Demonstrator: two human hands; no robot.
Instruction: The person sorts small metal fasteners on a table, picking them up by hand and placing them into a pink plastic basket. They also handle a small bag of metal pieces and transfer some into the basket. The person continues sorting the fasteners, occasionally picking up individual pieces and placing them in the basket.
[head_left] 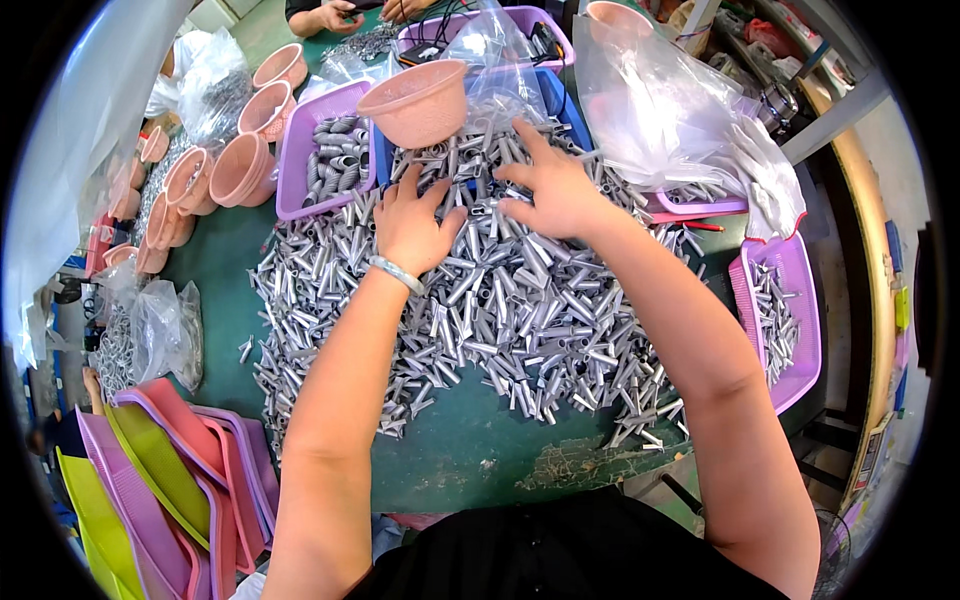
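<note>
So from my end, through the head cam, I've got both bare hands palm-down at the far side of a big heap of silver-grey tubular metal pieces (520, 310) on a worn dark green table (450, 455). Left hand (412, 228), the one with the pale bracelet (397, 275), has its fingers wide apart. Right hand (555, 190) is splayed too, thumb well off the forefinger. I don't see a piece gripped in either, but I can't tell what's tucked under the palms.

What matters for position, imo: most of the heap lies on the wearer's side of the fingers, fanning out to both sides under the forearms. The blue plastic tray (568, 112), with more pieces in it, is at the fingertips and beyond. Right hand reaches farther out, so I'd call it the nearer one to the tray's middle. Left is closer to the light purple plastic basket (292, 170) of thicker, ribbed grey parts (340, 160). No shared long axis to line up with, btw: the tubes point every which way. A round, peach-pink plastic bowl (415, 110) sits just past the left fingers.
</note>
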